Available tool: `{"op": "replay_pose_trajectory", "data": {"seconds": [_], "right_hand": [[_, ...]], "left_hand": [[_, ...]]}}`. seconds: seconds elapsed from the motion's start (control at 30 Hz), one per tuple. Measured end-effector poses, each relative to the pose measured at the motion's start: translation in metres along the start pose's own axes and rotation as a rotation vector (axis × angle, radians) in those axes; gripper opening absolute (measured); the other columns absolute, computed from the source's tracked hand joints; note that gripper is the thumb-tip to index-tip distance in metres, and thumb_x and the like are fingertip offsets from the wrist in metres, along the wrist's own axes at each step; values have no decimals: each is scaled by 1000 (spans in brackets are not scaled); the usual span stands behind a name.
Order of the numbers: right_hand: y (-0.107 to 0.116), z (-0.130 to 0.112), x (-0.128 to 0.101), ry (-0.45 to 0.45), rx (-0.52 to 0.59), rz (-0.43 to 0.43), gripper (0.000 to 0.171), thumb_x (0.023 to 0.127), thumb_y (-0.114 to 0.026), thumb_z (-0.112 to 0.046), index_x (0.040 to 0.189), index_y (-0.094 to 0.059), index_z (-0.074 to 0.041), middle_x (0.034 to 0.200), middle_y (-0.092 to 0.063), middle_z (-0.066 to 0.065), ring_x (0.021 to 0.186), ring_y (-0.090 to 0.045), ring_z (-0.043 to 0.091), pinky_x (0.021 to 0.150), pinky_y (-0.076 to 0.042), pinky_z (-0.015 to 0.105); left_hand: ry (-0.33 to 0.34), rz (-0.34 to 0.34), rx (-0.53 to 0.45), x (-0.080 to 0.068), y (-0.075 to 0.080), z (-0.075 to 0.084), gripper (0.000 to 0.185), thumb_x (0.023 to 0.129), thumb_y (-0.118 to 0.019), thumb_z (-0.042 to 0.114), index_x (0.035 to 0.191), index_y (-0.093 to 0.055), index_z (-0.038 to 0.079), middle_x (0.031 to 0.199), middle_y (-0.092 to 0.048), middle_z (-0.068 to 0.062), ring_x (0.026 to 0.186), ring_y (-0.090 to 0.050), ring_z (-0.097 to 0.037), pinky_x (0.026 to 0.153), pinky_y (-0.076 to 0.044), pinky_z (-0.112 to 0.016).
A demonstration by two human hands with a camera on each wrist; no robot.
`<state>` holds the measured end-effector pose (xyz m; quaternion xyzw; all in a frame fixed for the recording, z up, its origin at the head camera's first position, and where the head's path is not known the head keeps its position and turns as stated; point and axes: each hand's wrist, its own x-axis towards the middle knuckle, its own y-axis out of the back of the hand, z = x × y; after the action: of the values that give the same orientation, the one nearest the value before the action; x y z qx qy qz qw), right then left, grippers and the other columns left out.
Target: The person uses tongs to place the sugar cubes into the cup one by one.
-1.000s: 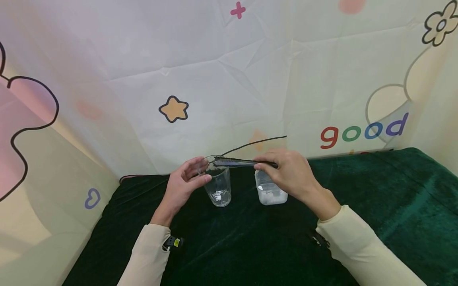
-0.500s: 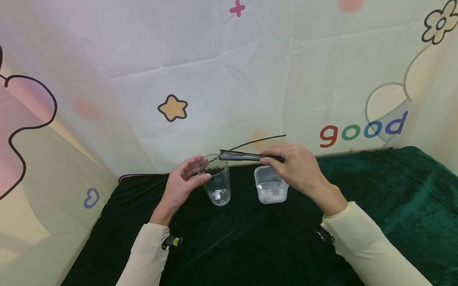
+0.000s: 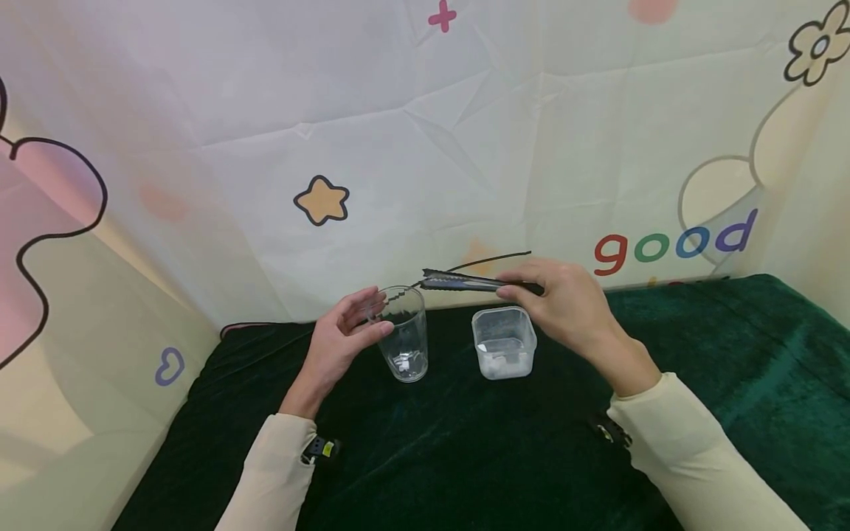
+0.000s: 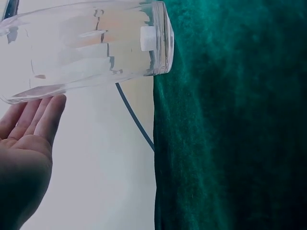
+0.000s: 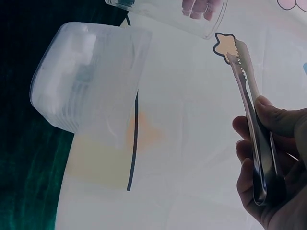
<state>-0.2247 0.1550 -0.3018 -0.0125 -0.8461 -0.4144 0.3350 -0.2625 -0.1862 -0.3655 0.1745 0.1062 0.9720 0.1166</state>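
Tongs: dull grey metal. Cup: clear, glossy. Tub: frosted plastic. Worktop: plush green velvet cloth. Backdrop: creased, matt.

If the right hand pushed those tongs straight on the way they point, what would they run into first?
Probably the left hand steadying the clear glass. The tongs in the right hand point leftward above the glass rim and might pass over both; depth is unclear.
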Motion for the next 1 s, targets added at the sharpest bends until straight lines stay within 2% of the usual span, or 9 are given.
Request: {"op": "replay_pose_trajectory", "data": {"seconds": [0.2, 0.43, 0.63, 1.0], "right_hand": [[5, 2, 1, -14, -10, -13, 25, 96, -81, -11, 120, -80, -4, 116, -77, 14, 97, -71, 31, 87, -59, 52], [16, 5, 1, -58, -33, -19, 25, 96, -81, -12, 119, -81, -5, 110, -78, 14, 89, -66, 29, 77, -54, 46], [26, 9, -1, -76, -58, -30, 26, 97, -80, -11, 122, -80, -5, 113, -77, 16, 93, -67, 32, 80, -56, 50], [44, 25, 3, 30, -160, -118, 24, 97, -79, -14, 120, -80, -4, 110, -78, 15, 80, -67, 24, 80, -60, 51]], "left_hand": [[13, 19, 15, -2, -1, 2, 61, 101, -75, 17, 156, -50, 11, 155, -57, -7, 141, -55, -21, 111, -48, -30], [12, 18, 18, 0, -1, 1, 59, 101, -76, 18, 155, -52, 13, 153, -59, -5, 140, -56, -19, 111, -49, -32], [3, 19, 20, 0, -1, -1, 60, 101, -76, 16, 155, -51, 10, 152, -59, -5, 139, -56, -19, 110, -49, -31], [3, 14, 6, 0, 0, -2, 58, 101, -75, 15, 154, -52, 12, 152, -60, -5, 139, -56, -19, 110, -49, -30]]}}
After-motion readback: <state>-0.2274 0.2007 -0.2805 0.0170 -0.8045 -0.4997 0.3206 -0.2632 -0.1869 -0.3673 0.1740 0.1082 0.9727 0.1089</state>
